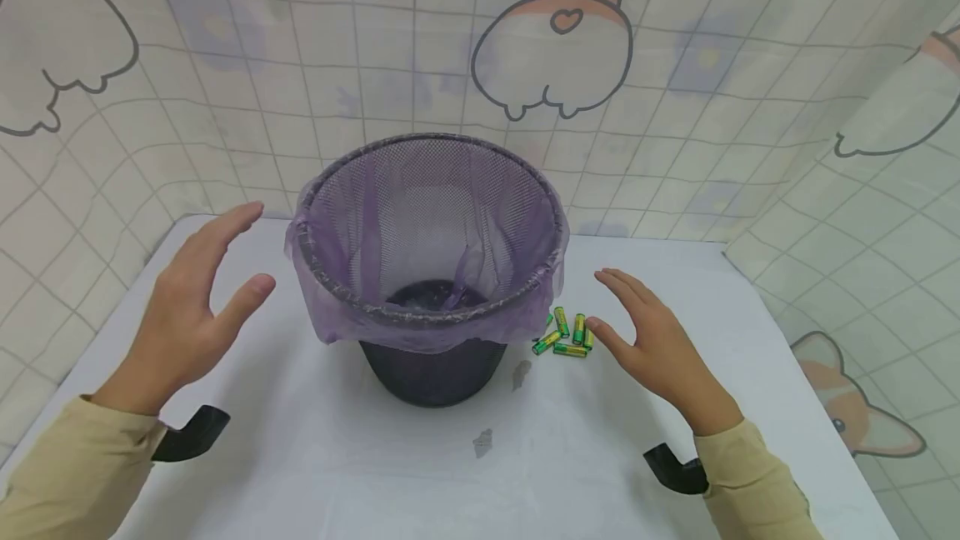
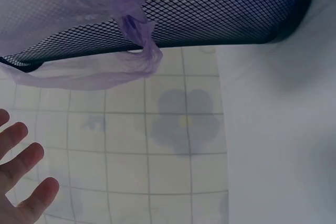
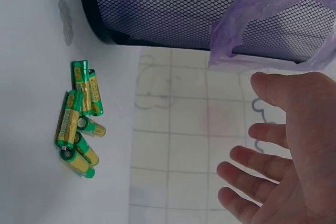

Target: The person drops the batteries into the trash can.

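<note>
A black mesh trash can (image 1: 435,373) stands upright on the white table, lined with a thin purple trash bag (image 1: 330,307) folded over its rim. To its left the left hand (image 1: 187,307) is held in the air, fingers spread and apart from the can. On the other side, the right hand (image 1: 652,340) hovers with its fingers extended and nothing in its grasp. Several green and gold batteries (image 3: 69,119) lie in a loose cluster on the table, between the can and the right hand. In the left wrist view, the bag's gathered edge (image 2: 144,59) hangs below the rim.
The white table (image 1: 360,473) has two grey worn patches (image 1: 483,442) near the can. A curtain with a grid and corgi print (image 1: 555,48) encloses the back and sides. A black strap (image 1: 197,433) sticks out at the left wrist, another (image 1: 675,469) at the right.
</note>
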